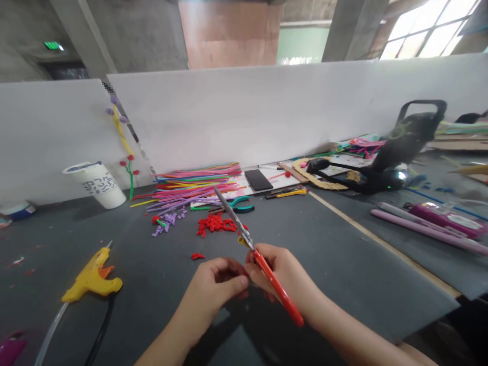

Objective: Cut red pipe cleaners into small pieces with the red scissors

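My right hand [292, 274] is closed around a pair of red-handled scissors [280, 292], seen nearly edge-on with the metal blades pointing up and away to the left. Just left of it, my left hand [211, 287] has curled fingers, with thumb and fingertips pinched close to my right fingertips. Whatever lies in that pinch is too small or hidden to name. Beyond the hands is a pile of short red pipe-cleaner pieces [215, 223], with one loose red piece [197, 256] nearer me. Short purple pieces [170, 222] lie to their left.
A yellow glue gun [91, 277] lies at left, its cord running toward me. Behind are a white cup [102, 185], long colourful pipe cleaners [190, 188], teal-handled pliers [242, 206], a phone [258, 179] and a yellow cutter [292, 192]. A black stand [400, 147] is at right.
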### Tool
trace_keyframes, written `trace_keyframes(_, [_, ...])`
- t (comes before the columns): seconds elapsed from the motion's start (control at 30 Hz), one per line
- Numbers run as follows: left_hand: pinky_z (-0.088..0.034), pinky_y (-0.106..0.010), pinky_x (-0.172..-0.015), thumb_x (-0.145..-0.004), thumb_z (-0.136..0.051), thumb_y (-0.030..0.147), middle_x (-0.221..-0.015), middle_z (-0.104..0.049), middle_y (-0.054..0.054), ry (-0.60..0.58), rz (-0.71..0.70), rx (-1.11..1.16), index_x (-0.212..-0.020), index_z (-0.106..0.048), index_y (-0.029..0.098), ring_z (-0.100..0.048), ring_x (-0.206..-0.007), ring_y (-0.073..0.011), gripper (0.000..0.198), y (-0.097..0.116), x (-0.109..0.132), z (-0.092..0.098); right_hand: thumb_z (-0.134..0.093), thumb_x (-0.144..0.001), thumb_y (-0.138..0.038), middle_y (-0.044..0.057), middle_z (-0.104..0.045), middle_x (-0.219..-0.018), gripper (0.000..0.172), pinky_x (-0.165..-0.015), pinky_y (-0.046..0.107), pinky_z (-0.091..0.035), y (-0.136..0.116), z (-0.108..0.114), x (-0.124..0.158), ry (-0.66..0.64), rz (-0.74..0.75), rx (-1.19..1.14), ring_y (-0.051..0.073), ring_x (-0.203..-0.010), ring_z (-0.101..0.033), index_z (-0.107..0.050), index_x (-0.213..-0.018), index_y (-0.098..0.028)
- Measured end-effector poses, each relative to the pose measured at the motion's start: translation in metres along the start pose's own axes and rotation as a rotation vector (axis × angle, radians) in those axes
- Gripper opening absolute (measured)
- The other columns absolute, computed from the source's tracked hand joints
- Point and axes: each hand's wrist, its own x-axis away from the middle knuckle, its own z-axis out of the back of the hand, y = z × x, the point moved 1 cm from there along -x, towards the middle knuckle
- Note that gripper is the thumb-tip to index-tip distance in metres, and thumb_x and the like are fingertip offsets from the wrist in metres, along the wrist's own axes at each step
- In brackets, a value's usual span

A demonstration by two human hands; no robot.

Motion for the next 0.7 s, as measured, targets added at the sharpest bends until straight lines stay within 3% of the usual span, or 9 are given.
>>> trace_keyframes(0.27, [-0.04, -0.021, -0.048, -0.058, -0.067, 0.02, -0.05, -0.055, 0.001, 0.101, 0.006, -0.054, -0.057, -0.06, 0.013, -0.051, -0.047, -0.0105, 0.011, 0.006, 0.003, -0.002, -0.046, -0.066, -0.018, -0.008, -0.037, -0.046, 0.006, -0.041, 0.017, -0.026, 0.002, 0.002, -0.002, 0.11, 0.068, 0.122, 0.007, -0.043, -0.035, -0.043, -0.061, -0.018])
trace_keyframes(0.4, [-0.04, -0.02, -0.053, -0.064, -0.064, 0.019, -0.053, -0.057, 0.001, 0.209, -0.119, 0.048, -0.06, -0.06, 0.014, -0.051, -0.05, -0.0094, 0.007, 0.014, 0.007, 0.002, -0.046, -0.072, -0.029, -0.007, -0.034, -0.048, 0.019, -0.042, 0.018, -0.025, -0.002, 0.012, 0.001, 0.129, 0.125, 0.288, 0.007, -0.043, -0.032, -0.038, -0.058, -0.02])
trace_keyframes(0.5, [-0.043, -0.021, -0.057, -0.066, -0.064, 0.018, -0.061, -0.061, 0.0, 0.273, -0.232, 0.166, -0.066, -0.062, 0.014, -0.054, -0.056, -0.011, 0.004, 0.015, 0.006, 0.009, -0.054, -0.069, -0.039, -0.007, -0.038, -0.05, 0.026, -0.043, 0.019, -0.024, -0.002, 0.015, 0.006, 0.095, 0.173, 0.513, 0.008, -0.045, -0.032, -0.039, -0.061, -0.02])
trace_keyframes(0.7, [-0.044, -0.019, -0.062, -0.069, -0.063, 0.015, -0.064, -0.063, 0.002, 0.298, -0.359, 0.304, -0.07, -0.066, 0.018, -0.055, -0.061, -0.0092, 0.004, 0.014, 0.007, 0.018, -0.053, -0.071, -0.047, -0.004, -0.05, -0.054, 0.028, -0.045, 0.021, -0.024, 0.012, 0.012, 0.019, 0.057, 0.201, 0.82, 0.012, -0.045, -0.041, -0.042, -0.072, -0.021])
